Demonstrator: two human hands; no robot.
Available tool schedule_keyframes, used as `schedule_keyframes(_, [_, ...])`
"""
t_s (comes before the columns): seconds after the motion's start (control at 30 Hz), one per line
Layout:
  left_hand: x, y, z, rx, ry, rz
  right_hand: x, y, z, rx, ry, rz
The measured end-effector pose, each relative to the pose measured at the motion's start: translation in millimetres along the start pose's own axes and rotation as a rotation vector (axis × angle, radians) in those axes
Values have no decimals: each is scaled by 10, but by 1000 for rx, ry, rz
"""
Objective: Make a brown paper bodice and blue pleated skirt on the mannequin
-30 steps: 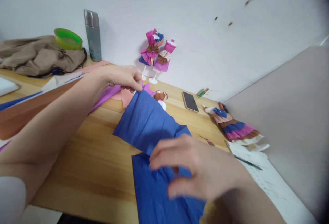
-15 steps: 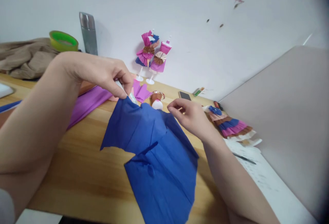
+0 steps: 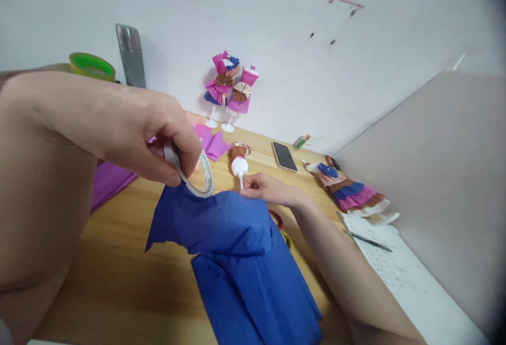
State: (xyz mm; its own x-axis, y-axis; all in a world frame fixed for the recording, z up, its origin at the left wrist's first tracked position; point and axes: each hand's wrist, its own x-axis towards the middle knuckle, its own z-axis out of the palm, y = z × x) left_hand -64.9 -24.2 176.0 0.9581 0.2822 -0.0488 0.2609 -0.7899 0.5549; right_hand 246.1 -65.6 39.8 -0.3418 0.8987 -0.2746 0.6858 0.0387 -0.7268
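A roll of white tape (image 3: 207, 176) is gripped in my left hand (image 3: 158, 134), with the fingers curled through its ring. Below it hangs a large sheet of blue crepe paper (image 3: 221, 223), its upper left edge at my left thumb. My right hand (image 3: 263, 189) is closed, fingertips pinching at the paper's top edge, right beside the stem of a small dress form (image 3: 239, 165). That form lies on the table with a brown top and a white lower end. The paper's lower part is folded and runs off the bottom of the view.
Two dressed mini forms (image 3: 238, 97) stand by the wall. A phone (image 3: 283, 156), a layered paper dress (image 3: 356, 192) and a pen (image 3: 371, 242) on white paper are at right. Purple paper (image 3: 113, 179), a bottle (image 3: 131, 55) and green tape (image 3: 93, 66) are at left.
My left hand has come closer, so the tape roll shows more fully. My right hand has moved left and down to the paper's top edge. The dress form's stem is now visible.
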Motion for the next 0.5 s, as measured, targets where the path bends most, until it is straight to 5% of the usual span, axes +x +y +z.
schedule_keyframes(0.27, [1, -14, 10, 41, 15, 85, 120, 65, 297, 465, -119, -132])
schedule_keyframes(0.43, [40, 32, 23, 64, 23, 0, 148, 55, 353, 549, -116, -202])
schedule_keyframes(0.5, [49, 27, 39, 143, 282, -83, 122, 41, 325, 575, -65, -156])
